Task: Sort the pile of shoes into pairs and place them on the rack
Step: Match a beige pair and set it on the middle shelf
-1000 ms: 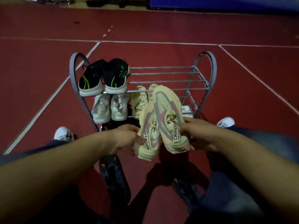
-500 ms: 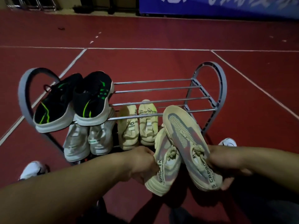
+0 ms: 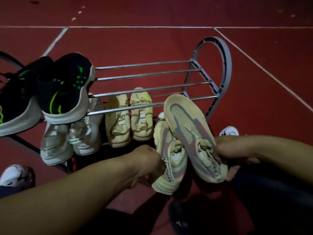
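At lower centre, a cream-and-red shoe [image 3: 169,160] is gripped at its heel by the left hand [image 3: 145,164], closed round it. Just right, its mate [image 3: 193,136] is clasped at the heel by the right hand [image 3: 237,155]. Both long axes are pointed away, toes toward the rack [image 3: 218,73] just beyond. The free lower-tier slot lies right of the cream pair [image 3: 129,117]; the right hand is judged nearer. A black-and-green pair [image 3: 45,92] is seen on the upper tier at left, with a white pair [image 3: 71,134] beneath it.

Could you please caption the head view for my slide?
Hands bring a beige pair to a rack holding three pairs.
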A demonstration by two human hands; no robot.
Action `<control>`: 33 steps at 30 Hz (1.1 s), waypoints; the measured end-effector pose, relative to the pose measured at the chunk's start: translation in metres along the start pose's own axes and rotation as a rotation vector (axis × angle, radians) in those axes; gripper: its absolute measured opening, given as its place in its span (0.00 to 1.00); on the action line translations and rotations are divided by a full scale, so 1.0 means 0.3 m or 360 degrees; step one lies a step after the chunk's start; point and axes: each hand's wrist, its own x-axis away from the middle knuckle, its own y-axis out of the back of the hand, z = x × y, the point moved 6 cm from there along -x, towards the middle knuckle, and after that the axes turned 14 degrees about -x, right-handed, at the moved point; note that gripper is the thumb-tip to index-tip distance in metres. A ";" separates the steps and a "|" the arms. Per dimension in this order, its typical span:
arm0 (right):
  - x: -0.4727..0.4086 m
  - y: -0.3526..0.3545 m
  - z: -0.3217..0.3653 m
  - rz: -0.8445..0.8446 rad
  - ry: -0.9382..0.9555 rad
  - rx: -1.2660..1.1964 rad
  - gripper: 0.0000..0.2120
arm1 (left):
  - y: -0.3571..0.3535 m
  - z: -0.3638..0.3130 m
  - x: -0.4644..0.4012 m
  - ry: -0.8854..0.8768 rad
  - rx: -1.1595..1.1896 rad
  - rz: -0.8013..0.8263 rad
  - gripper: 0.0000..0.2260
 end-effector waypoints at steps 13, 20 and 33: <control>0.016 0.032 -0.066 0.0079 -0.0081 -0.0206 0.22 | -0.024 -0.010 0.037 -0.0019 -0.0038 -0.0236 0.07; 0.035 0.061 -0.093 0.0093 -0.0220 -0.0165 0.24 | -0.005 -0.016 -0.023 0.0045 0.0047 -0.0245 0.03; -0.036 0.072 -0.022 -0.0201 0.0020 -0.0648 0.12 | 0.070 -0.066 -0.306 -0.0293 0.0510 -0.0745 0.08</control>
